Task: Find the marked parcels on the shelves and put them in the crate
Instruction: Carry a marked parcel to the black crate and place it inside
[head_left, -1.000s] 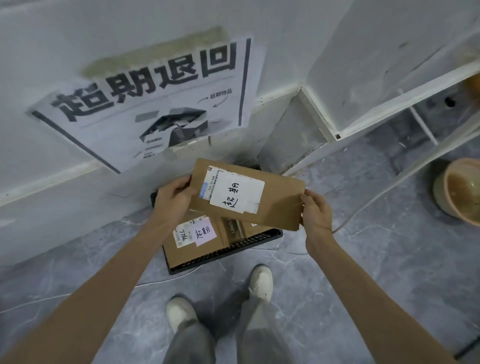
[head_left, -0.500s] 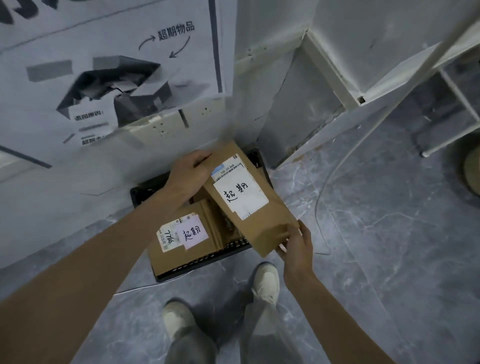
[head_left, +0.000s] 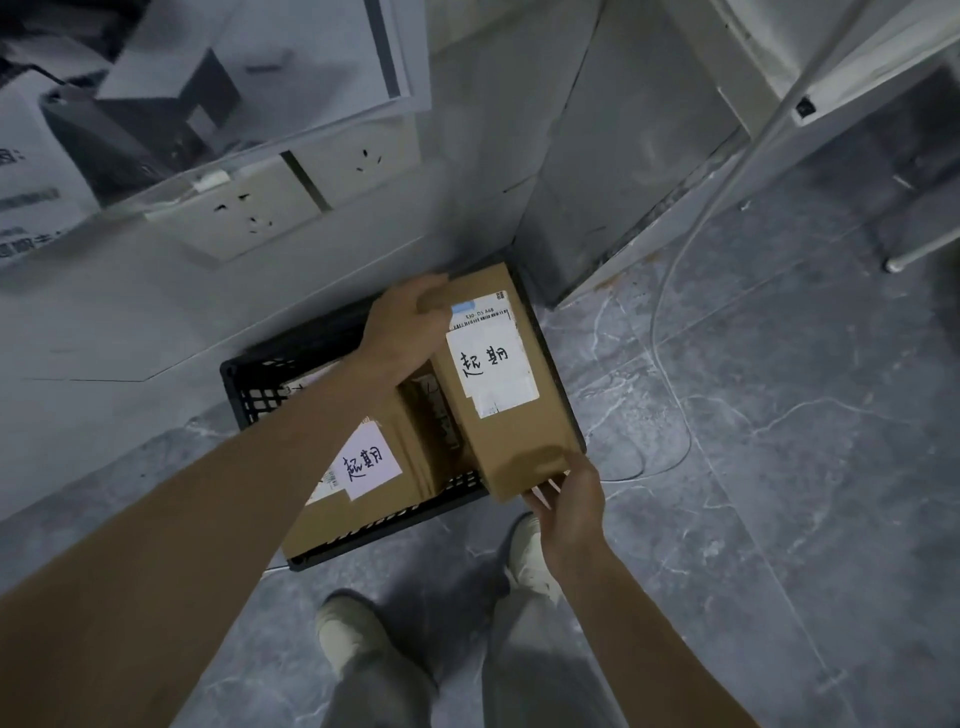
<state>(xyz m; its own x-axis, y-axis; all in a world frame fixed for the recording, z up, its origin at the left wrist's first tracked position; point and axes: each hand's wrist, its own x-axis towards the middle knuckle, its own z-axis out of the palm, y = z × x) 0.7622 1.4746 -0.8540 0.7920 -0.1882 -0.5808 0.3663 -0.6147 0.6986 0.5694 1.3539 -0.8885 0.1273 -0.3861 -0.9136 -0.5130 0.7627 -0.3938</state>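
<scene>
A brown cardboard parcel (head_left: 511, 447) with a white handwritten label lies lengthwise over the right side of the black plastic crate (head_left: 254, 387) on the floor. My left hand (head_left: 402, 332) grips its far left corner. My right hand (head_left: 569, 506) holds its near end, fingers under the edge. A second brown parcel (head_left: 343, 519) with a pale handwritten label lies in the crate's left part, partly under my left forearm. Whether the held parcel rests on the crate I cannot tell.
The crate stands against a white wall with sockets (head_left: 244, 210) and a poster (head_left: 171, 88). A white shelf frame (head_left: 753, 93) rises at the right. A thin white cable (head_left: 670, 384) runs over the grey floor. My shoes (head_left: 343, 631) stand just before the crate.
Both hands have lowered the parcel and turned it lengthwise over the crate's right side. My head has come closer to the crate.
</scene>
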